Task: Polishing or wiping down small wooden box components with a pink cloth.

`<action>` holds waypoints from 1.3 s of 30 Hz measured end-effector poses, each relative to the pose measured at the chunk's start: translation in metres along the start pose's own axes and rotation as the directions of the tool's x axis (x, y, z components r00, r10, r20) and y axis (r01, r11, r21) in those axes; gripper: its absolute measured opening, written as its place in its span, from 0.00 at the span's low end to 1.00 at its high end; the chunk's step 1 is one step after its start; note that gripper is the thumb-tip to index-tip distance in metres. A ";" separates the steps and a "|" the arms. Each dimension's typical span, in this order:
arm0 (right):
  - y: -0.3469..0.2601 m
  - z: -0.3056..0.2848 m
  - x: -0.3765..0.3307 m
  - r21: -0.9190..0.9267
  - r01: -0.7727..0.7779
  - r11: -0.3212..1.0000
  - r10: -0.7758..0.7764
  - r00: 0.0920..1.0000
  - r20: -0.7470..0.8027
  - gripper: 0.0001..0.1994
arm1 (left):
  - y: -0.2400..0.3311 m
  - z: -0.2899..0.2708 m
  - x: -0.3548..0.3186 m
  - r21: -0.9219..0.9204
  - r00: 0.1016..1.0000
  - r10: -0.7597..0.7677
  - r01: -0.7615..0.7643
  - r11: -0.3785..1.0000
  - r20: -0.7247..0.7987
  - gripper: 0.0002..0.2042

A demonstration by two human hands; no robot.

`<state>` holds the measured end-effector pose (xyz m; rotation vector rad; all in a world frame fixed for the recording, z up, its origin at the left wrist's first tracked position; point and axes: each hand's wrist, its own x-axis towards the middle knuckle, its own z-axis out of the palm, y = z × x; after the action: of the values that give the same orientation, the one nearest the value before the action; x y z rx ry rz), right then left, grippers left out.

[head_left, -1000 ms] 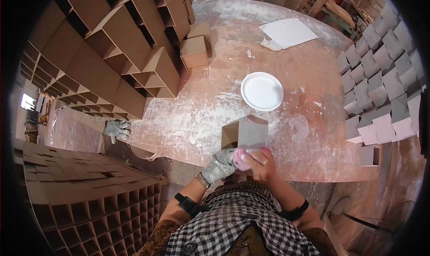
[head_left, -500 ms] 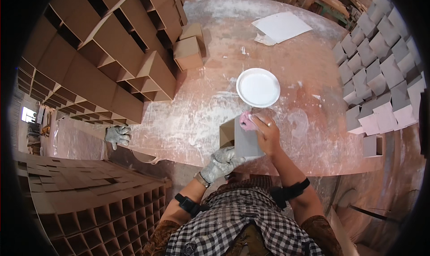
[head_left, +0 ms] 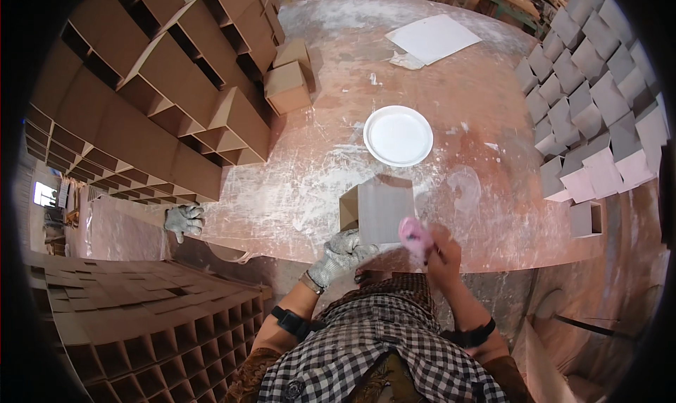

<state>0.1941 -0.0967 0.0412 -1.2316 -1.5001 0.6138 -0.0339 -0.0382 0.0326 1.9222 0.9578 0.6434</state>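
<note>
A box [head_left: 386,209] with a grey upper face and an open brown left side rests near the table's front edge. My left hand [head_left: 345,257], in a grey work glove, is closed on the box's near left corner. My bare right hand [head_left: 443,259] grips a pink sponge or wadded cloth [head_left: 415,234], slightly blurred, at the near right corner of the box. Whether the pink wad touches the box I cannot tell. Beyond the box lies a round white plate [head_left: 398,136]; its white inside may be a coating or liquid.
Bare brown boxes [head_left: 169,75] are stacked high on the left, with more at the lower left [head_left: 162,332]. Grey-faced boxes [head_left: 598,114] pile up on the right, one box [head_left: 586,219] near the edge. A white sheet [head_left: 433,39] and a loose glove [head_left: 184,221] lie on the table.
My right hand has drawn the pink wad toward me, from the box's far edge to its near right corner. The left hand still holds the box.
</note>
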 end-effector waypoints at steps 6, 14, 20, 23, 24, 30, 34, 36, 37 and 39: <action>0.011 0.023 0.088 -0.006 0.174 0.985 -0.173 0.984 0.046 0.21 | -0.015 0.005 0.000 -0.040 0.997 0.072 -0.071 0.997 0.007 0.08; -0.005 0.075 0.108 -0.179 0.320 0.930 -0.277 0.933 0.228 0.24 | -0.012 0.008 -0.001 -0.016 1.000 0.027 -0.027 1.000 0.001 0.09; -0.030 0.040 0.026 -0.107 0.457 0.883 -0.380 0.830 0.409 0.22 | -0.044 0.024 -0.009 0.248 0.999 -0.017 0.008 0.969 0.033 0.11; -0.034 0.015 -0.001 0.078 0.026 0.997 -0.054 0.919 0.390 0.20 | 0.009 -0.002 0.004 0.290 0.965 -0.154 0.088 0.953 0.212 0.12; -0.031 0.008 0.001 0.172 -0.135 0.976 0.085 0.959 0.272 0.19 | 0.023 -0.006 0.008 0.305 0.944 -0.196 0.110 0.946 0.267 0.12; -0.007 -0.002 0.033 0.439 -0.342 0.830 0.418 0.905 -0.084 0.18 | 0.021 0.002 0.019 0.764 0.949 0.216 -0.314 0.564 0.230 0.12; 0.027 0.000 0.046 0.037 -0.215 0.976 0.214 0.976 0.033 0.21 | 0.011 0.008 0.026 0.795 0.960 0.087 -0.270 0.543 0.267 0.11; 0.038 0.003 0.054 -0.185 -0.094 0.978 0.108 0.992 0.070 0.22 | 0.023 0.003 0.024 0.783 0.964 0.083 -0.252 0.569 0.251 0.11; 0.041 0.005 0.059 -0.283 -0.029 0.959 0.052 0.996 0.073 0.22 | 0.032 -0.001 0.021 0.787 0.967 0.116 -0.252 0.563 0.226 0.11; 0.042 0.007 0.071 -0.396 0.078 0.915 -0.047 0.995 0.088 0.21 | 0.033 -0.008 0.016 0.799 0.958 0.218 -0.275 0.534 0.184 0.12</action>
<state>0.2089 -0.0162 0.0302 -1.4732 -1.7817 0.3197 -0.0186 -0.0320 0.0665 2.9498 1.0486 0.2705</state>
